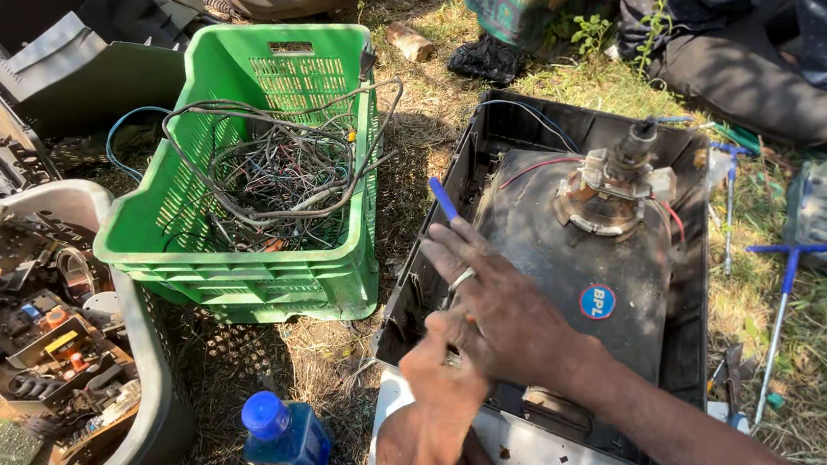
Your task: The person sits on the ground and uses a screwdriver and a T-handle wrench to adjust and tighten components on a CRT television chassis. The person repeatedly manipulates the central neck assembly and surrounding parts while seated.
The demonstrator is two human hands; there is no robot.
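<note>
Bright, hard sunlight from above casts sharp dark shadows on the grass (421,135); the picture is crisp, with no noticeable blur.

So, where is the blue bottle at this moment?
In the head view, the blue bottle lies on the ground at the bottom centre, below the green crate and left of the left hand.

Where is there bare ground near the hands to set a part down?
Free: the grass strip between the green crate and the black TV shell, and the ground ahead of the blue bottle. Crowded: the crate is full of wires, the grey tub of circuit boards, and T-handled tools lie on the grass to the right.
</note>
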